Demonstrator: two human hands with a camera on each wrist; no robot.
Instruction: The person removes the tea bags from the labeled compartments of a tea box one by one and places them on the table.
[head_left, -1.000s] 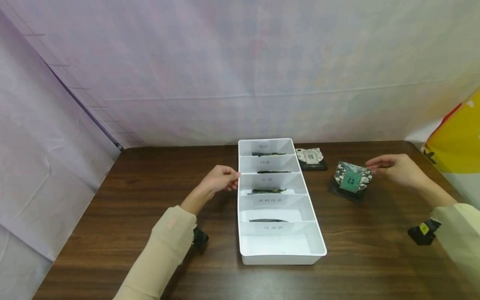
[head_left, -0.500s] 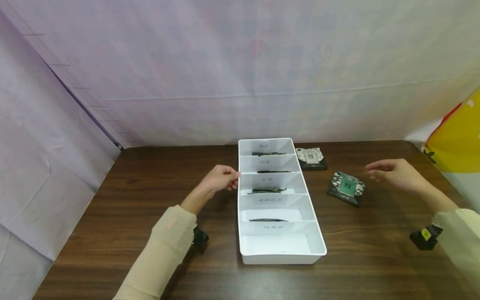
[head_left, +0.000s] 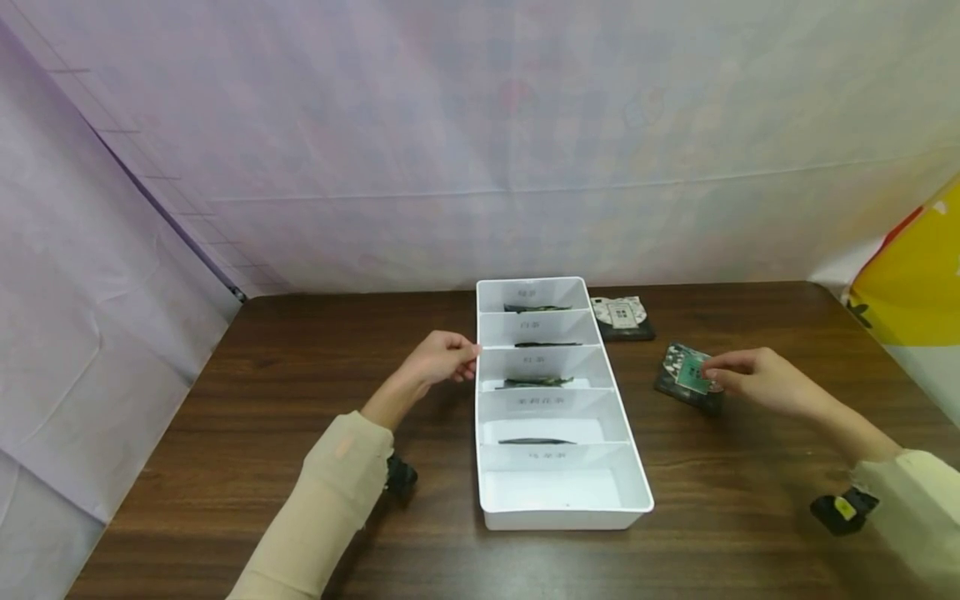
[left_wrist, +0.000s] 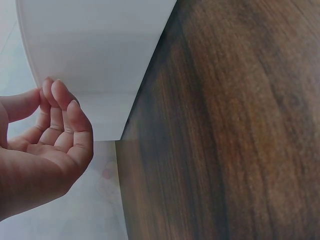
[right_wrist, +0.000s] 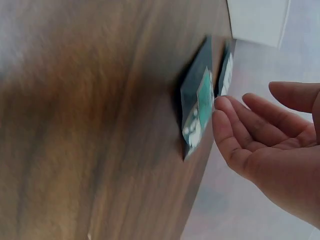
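Note:
A white divided tray point(head_left: 566, 487) stands lengthwise on the table, with a dark flat packet in most of its compartments. My left hand point(head_left: 442, 358) pinches its left rim between thumb and fingers, and the left wrist view shows this hand point(left_wrist: 55, 135) at the rim too. To the right of the tray lies a dark sachet with a green label point(head_left: 690, 377). Above its right side hovers my right hand point(head_left: 772, 383), covering part of it. In the right wrist view the thumb stands apart from the fingers, and the fingertips are close to the sachet point(right_wrist: 204, 100).
Another sachet with a white label point(head_left: 622, 317) lies by the tray's far right side. Pale cloth point(head_left: 420, 150) hangs behind the brown wooden table point(head_left: 315, 350). A yellow and red cloth point(head_left: 911, 283) hangs at the right.
The green-labelled sachet was tilted up by my right hand's fingers, then dropped flat on the table. My right hand drew back, then moved left over it. My left hand stays at the rim.

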